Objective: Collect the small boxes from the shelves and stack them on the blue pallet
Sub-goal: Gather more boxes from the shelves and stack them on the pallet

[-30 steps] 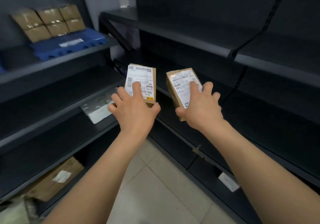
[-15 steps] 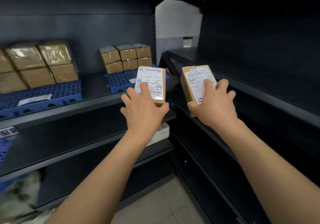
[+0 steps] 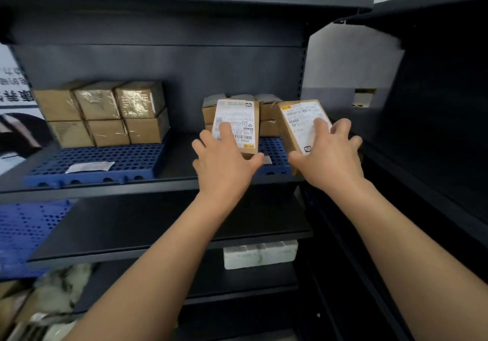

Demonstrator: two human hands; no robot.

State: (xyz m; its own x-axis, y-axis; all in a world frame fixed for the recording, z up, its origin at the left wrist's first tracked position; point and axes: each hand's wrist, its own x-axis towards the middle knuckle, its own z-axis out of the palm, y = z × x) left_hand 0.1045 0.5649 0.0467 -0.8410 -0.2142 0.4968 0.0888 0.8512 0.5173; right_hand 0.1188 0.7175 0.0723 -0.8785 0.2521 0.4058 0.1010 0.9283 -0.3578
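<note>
Held both arms outstretched above a dark shelf [image 3: 169, 183], toward the blue pallet [image 3: 273, 153] just beyond the knuckles. Faced a stack of brown boxes [image 3: 267, 118] past the fingertips. Gripped a labelled box [image 3: 236, 122] in the left hand [image 3: 224, 167], fingers spread on the label and thumb hooked at the near end. Clamped a second box [image 3: 297, 121], tilted, the same way in the right hand [image 3: 331, 162].

We see our left forearm [image 3: 158, 256] bare to the frame's lower edge, our right forearm [image 3: 412, 240] bare too, our left hand [image 3: 224, 161] bare, our right hand [image 3: 330, 161] bare, fingers [image 3: 225, 132] slender
</note>
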